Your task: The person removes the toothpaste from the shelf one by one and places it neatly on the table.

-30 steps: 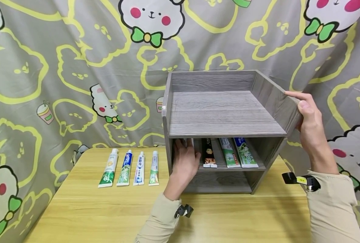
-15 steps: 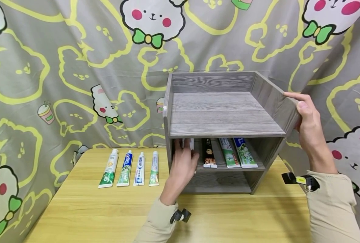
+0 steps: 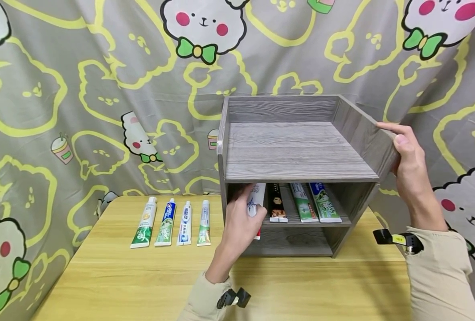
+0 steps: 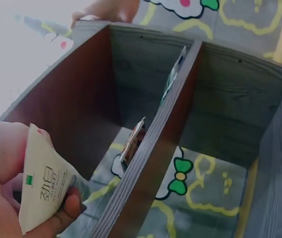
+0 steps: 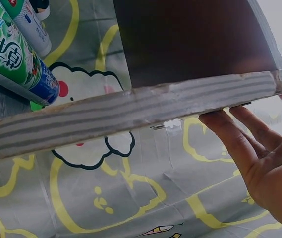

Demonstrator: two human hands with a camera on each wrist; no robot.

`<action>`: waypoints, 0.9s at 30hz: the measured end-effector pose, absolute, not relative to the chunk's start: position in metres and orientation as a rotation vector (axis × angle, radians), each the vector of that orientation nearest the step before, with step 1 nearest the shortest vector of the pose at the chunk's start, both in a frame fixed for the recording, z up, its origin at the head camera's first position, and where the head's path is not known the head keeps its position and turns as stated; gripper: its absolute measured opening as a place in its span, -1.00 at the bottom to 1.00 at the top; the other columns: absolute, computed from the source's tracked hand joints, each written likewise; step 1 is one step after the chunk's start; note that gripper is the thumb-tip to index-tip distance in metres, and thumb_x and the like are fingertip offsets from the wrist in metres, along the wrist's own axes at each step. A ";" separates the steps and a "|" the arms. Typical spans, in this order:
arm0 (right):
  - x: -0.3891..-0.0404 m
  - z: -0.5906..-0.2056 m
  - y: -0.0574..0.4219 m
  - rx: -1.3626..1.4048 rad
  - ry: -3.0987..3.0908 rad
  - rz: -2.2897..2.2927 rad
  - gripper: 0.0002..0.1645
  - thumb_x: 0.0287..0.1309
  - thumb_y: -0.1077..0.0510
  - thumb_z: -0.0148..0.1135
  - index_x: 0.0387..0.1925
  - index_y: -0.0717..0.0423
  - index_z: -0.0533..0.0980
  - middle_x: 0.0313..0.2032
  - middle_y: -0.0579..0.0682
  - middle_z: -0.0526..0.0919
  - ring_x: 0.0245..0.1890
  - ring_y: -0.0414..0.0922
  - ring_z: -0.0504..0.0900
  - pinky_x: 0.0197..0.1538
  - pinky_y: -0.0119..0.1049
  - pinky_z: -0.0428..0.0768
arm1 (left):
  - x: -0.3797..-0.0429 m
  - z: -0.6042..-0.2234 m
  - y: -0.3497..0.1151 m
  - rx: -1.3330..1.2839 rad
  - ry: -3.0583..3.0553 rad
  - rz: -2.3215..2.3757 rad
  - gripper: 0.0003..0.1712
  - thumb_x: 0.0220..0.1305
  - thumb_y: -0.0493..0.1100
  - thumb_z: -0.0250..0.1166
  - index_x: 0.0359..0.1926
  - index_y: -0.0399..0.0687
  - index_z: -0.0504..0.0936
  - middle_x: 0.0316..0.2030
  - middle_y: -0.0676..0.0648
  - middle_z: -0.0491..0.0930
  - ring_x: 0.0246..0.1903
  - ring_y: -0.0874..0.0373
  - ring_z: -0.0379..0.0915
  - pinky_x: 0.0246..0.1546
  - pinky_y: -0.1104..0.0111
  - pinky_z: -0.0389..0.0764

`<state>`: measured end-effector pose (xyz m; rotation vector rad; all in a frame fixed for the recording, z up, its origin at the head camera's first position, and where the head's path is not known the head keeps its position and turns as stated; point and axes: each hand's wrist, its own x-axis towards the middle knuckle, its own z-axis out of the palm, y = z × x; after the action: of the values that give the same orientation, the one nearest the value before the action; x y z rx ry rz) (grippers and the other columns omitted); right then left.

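Note:
My left hand point(image 3: 237, 225) reaches into the left end of the middle compartment of a grey wooden shelf unit point(image 3: 297, 147). It grips a white toothpaste tube point(image 4: 46, 178) between thumb and fingers, its flat crimped end facing outward in the left wrist view. Part of that tube is hidden by the hand in the head view. Beside it lie a black toothpaste tube point(image 3: 276, 203), a white-and-green one point(image 3: 303, 205) and a blue-and-green one point(image 3: 325, 203). On the unit's right side panel rests my right hand point(image 3: 410, 165); in the right wrist view its straight fingers point(image 5: 230, 139) touch the outer face.
Several toothpaste tubes lie in a row on the wooden table point(image 3: 141, 285) left of the unit, among them a green-and-white one point(image 3: 144, 223) and a blue-and-green one point(image 3: 165, 223). A patterned curtain point(image 3: 141, 89) hangs close behind the unit.
My left hand has drawn back slightly and turned, and more of the white toothpaste tube shows, its red-marked end now below the hand. The right hand stays on the side panel.

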<state>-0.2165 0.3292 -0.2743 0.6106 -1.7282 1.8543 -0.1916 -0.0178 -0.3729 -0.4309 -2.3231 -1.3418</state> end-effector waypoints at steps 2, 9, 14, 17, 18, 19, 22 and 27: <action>-0.217 -0.274 0.329 0.610 -1.726 1.859 -0.50 0.47 0.07 -0.03 0.31 0.17 0.49 -0.01 0.14 0.47 -0.31 -0.07 0.52 -0.42 -0.42 0.58 | -0.189 -0.373 -0.018 -0.427 -2.320 -1.385 -0.25 0.10 -0.27 0.28 0.39 -0.06 0.50 -0.09 -0.17 0.59 -0.39 0.12 0.51 -0.47 0.39 0.60; -0.218 -0.275 0.332 0.613 -1.721 1.884 -0.49 0.46 0.09 -0.04 0.32 0.17 0.48 0.04 0.13 0.45 -0.27 -0.05 0.51 -0.39 -0.41 0.58 | -0.177 -0.377 -0.023 -0.485 -2.297 -1.536 -0.12 0.07 -0.30 0.30 0.46 0.26 0.43 -0.08 -0.05 0.47 -0.44 0.15 0.44 -0.54 0.34 0.57; -0.218 -0.275 0.332 0.615 -1.722 1.877 -0.50 0.47 0.09 -0.04 0.32 0.18 0.48 0.04 0.14 0.45 -0.26 -0.05 0.50 -0.37 -0.41 0.57 | -0.170 -0.380 -0.028 -0.597 -2.241 -1.652 -0.14 0.11 -0.32 0.36 0.45 0.30 0.44 0.04 -0.03 0.49 -0.27 0.13 0.48 -0.39 0.33 0.64; -0.218 -0.275 0.331 0.609 -1.719 1.875 -0.50 0.47 0.09 -0.04 0.32 0.18 0.48 0.06 0.13 0.44 -0.24 -0.05 0.49 -0.36 -0.41 0.57 | -0.166 -0.381 -0.032 -0.659 -2.227 -1.811 -0.16 0.19 -0.30 0.41 0.45 0.32 0.42 0.10 -0.06 0.49 -0.24 0.12 0.55 -0.37 0.30 0.70; -0.218 -0.275 0.331 0.608 -1.719 1.873 -0.50 0.47 0.09 -0.04 0.32 0.17 0.48 0.07 0.13 0.44 -0.24 -0.05 0.49 -0.36 -0.41 0.57 | -0.165 -0.381 -0.033 -0.676 -2.226 -1.867 -0.17 0.20 -0.29 0.42 0.45 0.32 0.41 0.11 -0.07 0.49 -0.25 0.11 0.57 -0.39 0.28 0.72; -0.218 -0.275 0.331 0.611 -1.716 1.876 -0.50 0.47 0.09 -0.04 0.32 0.17 0.48 0.06 0.13 0.44 -0.24 -0.05 0.49 -0.36 -0.41 0.57 | -0.163 -0.381 -0.035 -0.689 -2.228 -1.918 -0.16 0.21 -0.28 0.44 0.45 0.32 0.40 0.11 -0.09 0.48 -0.26 0.10 0.59 -0.40 0.27 0.73; -0.219 -0.276 0.331 0.625 -1.704 1.895 -0.50 0.47 0.10 -0.03 0.31 0.18 0.48 0.03 0.13 0.45 -0.27 -0.06 0.52 -0.39 -0.42 0.60 | -0.160 -0.384 -0.039 -0.730 -2.236 -2.023 -0.16 0.22 -0.27 0.48 0.46 0.30 0.38 0.12 -0.14 0.46 -0.25 0.08 0.61 -0.39 0.25 0.74; -0.220 -0.277 0.332 0.643 -1.700 1.898 -0.50 0.47 0.10 -0.03 0.31 0.18 0.48 0.03 0.13 0.45 -0.28 -0.07 0.53 -0.39 -0.42 0.60 | -0.154 -0.389 -0.045 -0.815 -2.226 -2.070 -0.22 0.35 -0.36 0.29 0.50 0.24 0.33 0.25 -0.11 0.37 -0.16 0.04 0.56 -0.32 0.25 0.74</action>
<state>-0.2198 0.3316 -0.2765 0.6426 -1.6999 1.8981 -0.1542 -0.0447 -0.3887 -0.8146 -2.2256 -2.0701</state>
